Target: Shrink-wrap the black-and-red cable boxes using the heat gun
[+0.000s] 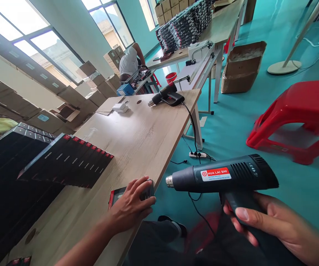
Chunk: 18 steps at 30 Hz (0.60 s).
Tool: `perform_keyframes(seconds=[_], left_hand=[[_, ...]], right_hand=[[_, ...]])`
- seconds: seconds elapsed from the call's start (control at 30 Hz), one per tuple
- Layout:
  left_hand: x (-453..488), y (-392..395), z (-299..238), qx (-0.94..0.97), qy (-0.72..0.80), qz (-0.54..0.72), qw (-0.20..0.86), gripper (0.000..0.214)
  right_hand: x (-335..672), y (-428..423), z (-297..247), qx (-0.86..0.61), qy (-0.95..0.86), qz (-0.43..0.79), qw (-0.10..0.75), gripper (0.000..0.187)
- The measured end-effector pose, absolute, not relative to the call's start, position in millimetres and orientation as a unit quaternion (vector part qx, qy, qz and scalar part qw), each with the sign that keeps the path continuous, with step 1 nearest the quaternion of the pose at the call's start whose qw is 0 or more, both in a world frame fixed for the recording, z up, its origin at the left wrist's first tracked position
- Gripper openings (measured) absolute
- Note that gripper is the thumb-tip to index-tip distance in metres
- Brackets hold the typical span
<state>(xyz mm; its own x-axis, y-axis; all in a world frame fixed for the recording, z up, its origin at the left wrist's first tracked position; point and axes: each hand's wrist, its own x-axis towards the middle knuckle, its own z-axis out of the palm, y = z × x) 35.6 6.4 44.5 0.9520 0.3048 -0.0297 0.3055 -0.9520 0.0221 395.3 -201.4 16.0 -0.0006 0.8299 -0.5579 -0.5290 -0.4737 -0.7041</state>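
My right hand (pixel 270 218) is wrapped round the handle of a black heat gun (pixel 242 175). Its metal nozzle points left, and a red and white label sits on its barrel. My left hand (pixel 133 203) lies over a flat black box (pixel 117 193) with a red end, at the right edge of the wooden table (pixel 137 147). Its fingers curl over the box and cover most of it. To the left, several similar slim black boxes (pixel 76 159) with red ends stand in a row beside tall black stacks.
A second heat gun (pixel 166 96) rests on the table's far end, its cord hanging over the edge to a power strip (pixel 197 154). White boxes (pixel 120 107) lie nearby. A red stool (pixel 295 118) and a carton (pixel 242 68) stand right. A person (pixel 130 61) sits bent over farther back.
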Motion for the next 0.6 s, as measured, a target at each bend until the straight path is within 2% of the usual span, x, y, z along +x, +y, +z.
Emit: perform_keyframes(seconds=[0.07,0.17,0.23,0.33,0.4,0.6], left_hand=[[39,7,43,0.986,0.164,-0.016,-0.002,0.025],[37,8,42,0.987,0.161,-0.009,-0.011,0.027],[33,9,44,0.989,0.145,-0.001,0.008,0.041],[23,8,48,0.985,0.172,0.013,0.017,0.074],[17,5,48,0.976,0.218,0.002,-0.001,0.084],[11,0,38,0.965,0.259,-0.038,0.006,0.076]], right_hand=[[395,-202,14,-0.503,-0.156,0.690,0.497,0.064],[395,-204,14,-0.501,-0.157,0.688,0.501,0.063],[395,-206,14,-0.503,-0.152,0.692,0.495,0.064],[395,-208,13,-0.505,-0.162,0.691,0.491,0.066],[395,-209,13,-0.505,-0.180,0.692,0.484,0.066],[393,-213,18,-0.499,-0.206,0.706,0.459,0.063]])
